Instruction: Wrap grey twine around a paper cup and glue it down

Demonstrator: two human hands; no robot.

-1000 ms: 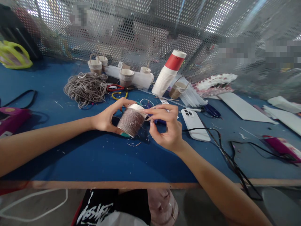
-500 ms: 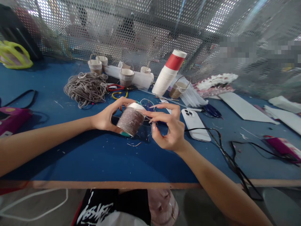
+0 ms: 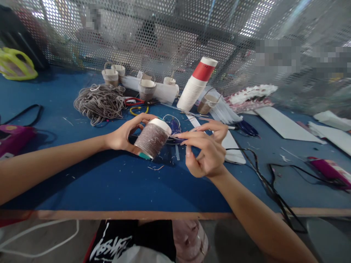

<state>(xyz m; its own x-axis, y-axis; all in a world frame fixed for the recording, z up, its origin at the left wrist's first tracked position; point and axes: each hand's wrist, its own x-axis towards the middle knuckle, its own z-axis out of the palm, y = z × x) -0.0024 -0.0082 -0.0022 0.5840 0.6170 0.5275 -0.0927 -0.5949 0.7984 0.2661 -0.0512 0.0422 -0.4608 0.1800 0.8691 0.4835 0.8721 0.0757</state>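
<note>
My left hand (image 3: pixel 126 135) is closed round a paper cup (image 3: pixel 153 140) wrapped in grey-brown cord, tilted just above the blue table. A white band shows at the cup's upper end, and a teal patch lies at its lower edge by my fingertips. To the right, my right hand (image 3: pixel 208 148) is open, its fingers spread and the longer ones pointing at the cup. Nothing shows between those fingers. Behind the cup, partly hidden, lies a translucent blue-purple thing (image 3: pixel 175 126) with a thin pale loop. A clear strip (image 3: pixel 177 152) rests beside the cup.
A heap of grey cord (image 3: pixel 100 104), red-handled pliers (image 3: pixel 134 101) and small cord-wrapped cups with handles (image 3: pixel 147 89) stand behind. A leaning stack of paper cups (image 3: pixel 193 89) rises centrally. A white phone (image 3: pixel 234 149) and black cables (image 3: pixel 256 168) lie right.
My right hand has drawn back to the right, away from the cup, and now covers part of the phone. The cup has turned slightly in my left hand, showing more of its white band.
</note>
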